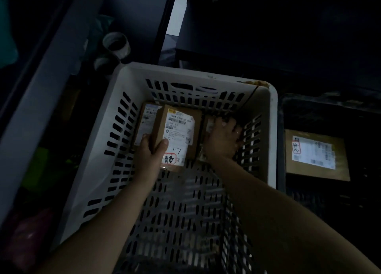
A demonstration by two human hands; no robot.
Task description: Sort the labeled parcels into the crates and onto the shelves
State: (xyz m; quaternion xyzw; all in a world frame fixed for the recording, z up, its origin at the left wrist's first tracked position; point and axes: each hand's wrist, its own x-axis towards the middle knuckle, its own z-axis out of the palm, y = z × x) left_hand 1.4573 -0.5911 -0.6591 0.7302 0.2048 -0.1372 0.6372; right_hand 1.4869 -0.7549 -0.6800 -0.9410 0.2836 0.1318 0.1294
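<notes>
Left grip (152, 150): pinches labeled parcel (179, 133), mid white crate (99, 150).
Right grip (222, 139): on small parcel (208, 125) by crate's right wall; closure unclear.
Next: read label, lift clear of walls.

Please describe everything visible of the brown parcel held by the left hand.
The brown cardboard parcel is a closed box. A white label with barcodes covers its top, with handwritten "1-7" and red-framed characters near its lower edge. It is inside the white crate, overlapping a second parcel on its left. The left hand grips its near left corner, thumb on its top.
</notes>
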